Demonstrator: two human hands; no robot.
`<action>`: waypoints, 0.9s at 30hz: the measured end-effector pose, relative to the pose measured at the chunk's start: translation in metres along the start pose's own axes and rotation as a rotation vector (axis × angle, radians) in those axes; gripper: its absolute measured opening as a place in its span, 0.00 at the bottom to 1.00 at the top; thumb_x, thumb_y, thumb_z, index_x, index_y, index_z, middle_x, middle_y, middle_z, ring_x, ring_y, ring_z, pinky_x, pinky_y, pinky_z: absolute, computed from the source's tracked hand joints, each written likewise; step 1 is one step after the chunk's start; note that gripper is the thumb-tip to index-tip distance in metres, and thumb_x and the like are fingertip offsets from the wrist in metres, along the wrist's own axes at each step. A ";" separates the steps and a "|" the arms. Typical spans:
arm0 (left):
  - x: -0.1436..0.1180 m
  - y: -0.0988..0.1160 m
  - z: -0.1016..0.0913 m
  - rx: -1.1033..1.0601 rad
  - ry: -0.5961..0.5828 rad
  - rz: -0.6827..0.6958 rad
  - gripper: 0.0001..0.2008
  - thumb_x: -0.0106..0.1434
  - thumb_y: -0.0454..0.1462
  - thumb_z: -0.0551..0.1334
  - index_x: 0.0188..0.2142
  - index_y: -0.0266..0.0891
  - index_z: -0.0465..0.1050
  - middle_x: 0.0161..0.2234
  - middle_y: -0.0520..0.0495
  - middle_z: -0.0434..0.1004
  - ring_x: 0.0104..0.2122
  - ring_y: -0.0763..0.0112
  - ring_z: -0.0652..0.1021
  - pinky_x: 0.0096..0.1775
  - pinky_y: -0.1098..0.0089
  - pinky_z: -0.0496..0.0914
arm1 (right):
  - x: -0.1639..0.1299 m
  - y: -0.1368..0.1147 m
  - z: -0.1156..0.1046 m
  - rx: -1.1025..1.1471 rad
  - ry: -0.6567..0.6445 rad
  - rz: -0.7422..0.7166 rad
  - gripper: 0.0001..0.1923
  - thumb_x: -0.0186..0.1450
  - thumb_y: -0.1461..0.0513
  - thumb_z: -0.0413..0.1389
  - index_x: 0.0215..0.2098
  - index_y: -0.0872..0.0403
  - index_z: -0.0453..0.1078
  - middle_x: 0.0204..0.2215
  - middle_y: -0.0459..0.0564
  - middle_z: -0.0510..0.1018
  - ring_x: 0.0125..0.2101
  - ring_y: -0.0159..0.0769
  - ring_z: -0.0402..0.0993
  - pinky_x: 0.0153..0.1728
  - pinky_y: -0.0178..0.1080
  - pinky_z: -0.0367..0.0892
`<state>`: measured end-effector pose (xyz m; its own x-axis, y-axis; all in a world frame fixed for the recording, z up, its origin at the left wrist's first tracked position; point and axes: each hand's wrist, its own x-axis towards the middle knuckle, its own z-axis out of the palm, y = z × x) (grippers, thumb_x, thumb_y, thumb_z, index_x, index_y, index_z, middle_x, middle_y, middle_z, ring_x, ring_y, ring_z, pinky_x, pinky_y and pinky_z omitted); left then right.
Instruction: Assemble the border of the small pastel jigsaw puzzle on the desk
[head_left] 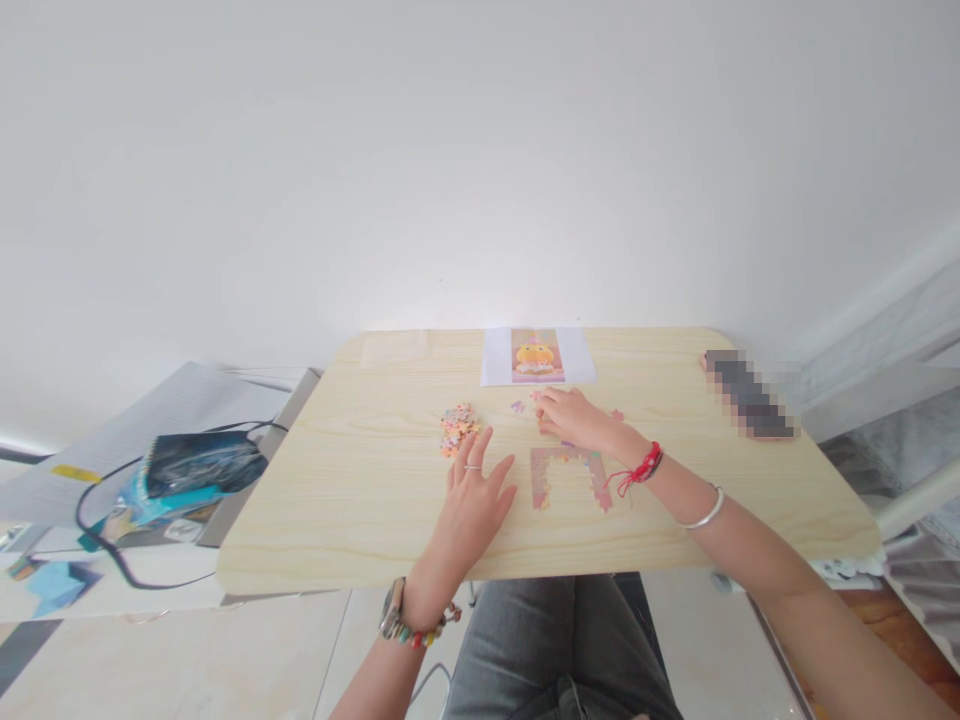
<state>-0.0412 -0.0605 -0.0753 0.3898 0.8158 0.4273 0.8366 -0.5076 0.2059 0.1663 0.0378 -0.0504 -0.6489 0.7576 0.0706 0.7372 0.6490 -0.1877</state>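
Observation:
My left hand [474,500] lies flat on the light wooden table [360,500], fingers spread, holding nothing, just below a small pile of loose puzzle pieces [457,428]. My right hand [574,415] reaches over the top of a partly built puzzle frame [570,475], its fingertips down on small pieces near the top edge; whether it grips one is hidden. A reference picture of a yellow character [536,355] lies on white paper at the far edge. A lone purple piece [517,406] sits between pile and hand.
A blurred dark flat object [746,395] lies at the table's far right. To the left, a lower surface holds a dark bag [202,462], a black cable [105,545] and blue papers [56,583]. A white wall stands behind.

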 end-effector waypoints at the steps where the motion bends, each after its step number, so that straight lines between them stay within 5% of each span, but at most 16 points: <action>1: 0.001 0.000 0.000 -0.003 0.002 -0.005 0.14 0.58 0.34 0.58 0.45 0.41 0.69 0.58 0.37 0.52 0.58 0.49 0.55 0.50 0.48 0.64 | 0.000 -0.001 -0.001 0.005 0.005 0.001 0.03 0.61 0.64 0.53 0.34 0.57 0.65 0.38 0.53 0.69 0.40 0.37 0.66 0.39 0.39 0.58; 8: 0.013 0.009 -0.005 -0.041 0.074 -0.061 0.12 0.59 0.34 0.57 0.44 0.38 0.69 0.56 0.35 0.55 0.57 0.48 0.57 0.50 0.47 0.63 | -0.009 -0.014 -0.017 0.462 0.139 0.228 0.07 0.60 0.66 0.50 0.23 0.55 0.63 0.24 0.45 0.69 0.26 0.31 0.65 0.29 0.34 0.57; 17: 0.003 0.043 -0.024 -0.132 0.247 -0.075 0.07 0.59 0.36 0.60 0.39 0.40 0.69 0.53 0.41 0.59 0.58 0.56 0.57 0.53 0.54 0.63 | -0.058 -0.084 -0.009 1.262 0.292 0.560 0.10 0.56 0.56 0.53 0.23 0.54 0.62 0.18 0.41 0.65 0.20 0.28 0.61 0.23 0.33 0.55; 23: -0.002 0.048 -0.024 -0.147 0.228 -0.027 0.06 0.58 0.34 0.60 0.37 0.40 0.69 0.54 0.41 0.58 0.58 0.54 0.57 0.53 0.52 0.64 | -0.070 -0.094 -0.002 1.285 0.264 0.559 0.11 0.58 0.57 0.52 0.22 0.54 0.62 0.17 0.41 0.65 0.20 0.28 0.62 0.24 0.34 0.57; 27: -0.010 0.043 -0.018 -0.175 0.168 0.052 0.05 0.59 0.33 0.59 0.36 0.39 0.70 0.54 0.41 0.57 0.58 0.53 0.56 0.53 0.51 0.64 | -0.081 -0.090 0.004 1.029 0.239 0.513 0.06 0.59 0.61 0.53 0.25 0.55 0.65 0.21 0.43 0.67 0.23 0.29 0.64 0.26 0.34 0.60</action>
<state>-0.0162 -0.0951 -0.0548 0.3492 0.7368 0.5789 0.7320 -0.6002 0.3225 0.1516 -0.0820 -0.0428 -0.1876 0.9789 -0.0814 0.3316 -0.0149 -0.9433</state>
